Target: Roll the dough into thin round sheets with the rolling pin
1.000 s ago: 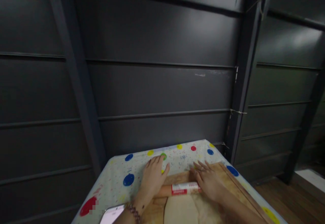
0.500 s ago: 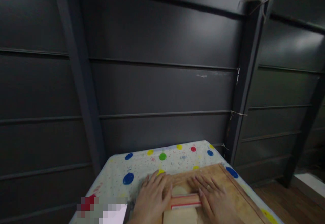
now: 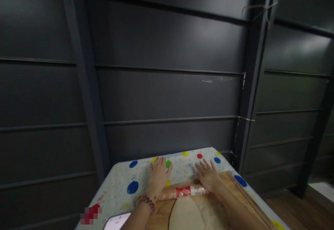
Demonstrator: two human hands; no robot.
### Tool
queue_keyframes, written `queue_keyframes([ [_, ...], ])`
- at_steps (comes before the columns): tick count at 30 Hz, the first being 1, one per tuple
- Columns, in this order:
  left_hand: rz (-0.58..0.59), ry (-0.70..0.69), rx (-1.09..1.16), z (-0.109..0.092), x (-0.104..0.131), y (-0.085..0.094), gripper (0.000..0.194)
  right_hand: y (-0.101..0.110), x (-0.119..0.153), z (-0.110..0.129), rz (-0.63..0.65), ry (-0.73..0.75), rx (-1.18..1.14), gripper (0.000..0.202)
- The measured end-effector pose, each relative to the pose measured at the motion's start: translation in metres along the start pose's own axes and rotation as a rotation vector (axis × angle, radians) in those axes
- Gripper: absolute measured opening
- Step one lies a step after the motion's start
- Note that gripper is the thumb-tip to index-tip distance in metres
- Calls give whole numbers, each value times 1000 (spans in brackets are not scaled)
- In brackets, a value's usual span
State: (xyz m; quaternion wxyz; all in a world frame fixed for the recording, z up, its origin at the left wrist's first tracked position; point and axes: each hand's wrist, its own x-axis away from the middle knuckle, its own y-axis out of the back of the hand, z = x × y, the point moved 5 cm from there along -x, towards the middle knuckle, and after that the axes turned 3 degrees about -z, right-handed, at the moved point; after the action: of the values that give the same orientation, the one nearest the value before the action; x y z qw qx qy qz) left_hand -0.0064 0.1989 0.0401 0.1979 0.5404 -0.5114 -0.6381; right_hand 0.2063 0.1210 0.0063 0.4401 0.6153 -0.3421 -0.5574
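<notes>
A rolling pin with a red and white label (image 3: 186,191) lies across the wooden board, at the far edge of a flat, pale sheet of dough (image 3: 185,214). My left hand (image 3: 159,172) reaches over the pin's left end, fingers spread and pointing forward, a beaded bracelet on the wrist. Over the right end is my right hand (image 3: 207,175), fingers apart, with a ring on one finger. Both palms or wrists are on or just above the pin; the exact contact is hidden.
The wooden board (image 3: 245,195) rests on a table with a dotted white cloth (image 3: 120,181). A phone (image 3: 117,222) lies at the near left. Behind the table stands a dark panelled wall (image 3: 167,94). A pale object (image 3: 322,191) is on the floor at right.
Both hands have moved forward, away from me, and the rolling pin has rolled forward and turned, showing its label. More of the dough and my forearms are visible.
</notes>
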Motion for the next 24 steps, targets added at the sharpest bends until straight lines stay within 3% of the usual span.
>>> queue_keyframes([
  [4,-14,-66,13,-2,13,0,42,-1,16,6,50,27,5,41],
  [11,3,-198,-6,-13,68,8,38,24,70,35,-75,20,-89,44],
  [15,-19,-308,61,-19,102,19,32,37,106,47,-161,80,-93,45],
  [20,-29,-335,244,-14,126,39,37,41,131,56,-220,150,-34,53],
  [24,-138,-297,318,-7,143,62,46,34,138,57,-288,144,44,31],
])
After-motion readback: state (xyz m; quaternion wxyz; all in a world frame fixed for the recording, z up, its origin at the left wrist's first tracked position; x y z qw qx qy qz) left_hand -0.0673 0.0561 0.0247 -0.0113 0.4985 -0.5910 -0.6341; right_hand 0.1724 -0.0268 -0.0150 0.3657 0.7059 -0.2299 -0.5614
